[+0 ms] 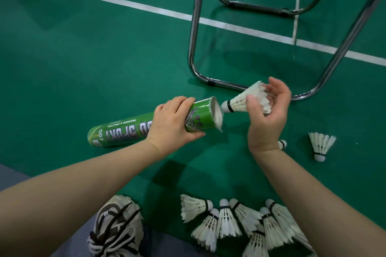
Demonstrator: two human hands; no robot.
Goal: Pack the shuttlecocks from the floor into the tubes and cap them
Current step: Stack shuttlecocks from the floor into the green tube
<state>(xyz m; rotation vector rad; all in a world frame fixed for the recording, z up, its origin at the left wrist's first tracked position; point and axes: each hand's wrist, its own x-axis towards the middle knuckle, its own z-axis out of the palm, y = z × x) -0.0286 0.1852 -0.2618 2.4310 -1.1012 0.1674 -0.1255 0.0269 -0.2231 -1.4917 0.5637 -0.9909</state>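
The left hand [175, 125] grips the tube [150, 125]. The right hand [269, 110] holds a shuttlecock [246, 100], cork pointing at the tube's open mouth.

Light: even, moderate, overhead.
Shadows: soft dark patches on the green court floor [83, 58].
Glare: pale streaks on the chrome tubular chair legs [194, 27].
Distortion: wide-angle stretch at edges.
Focus: corners slightly soft.
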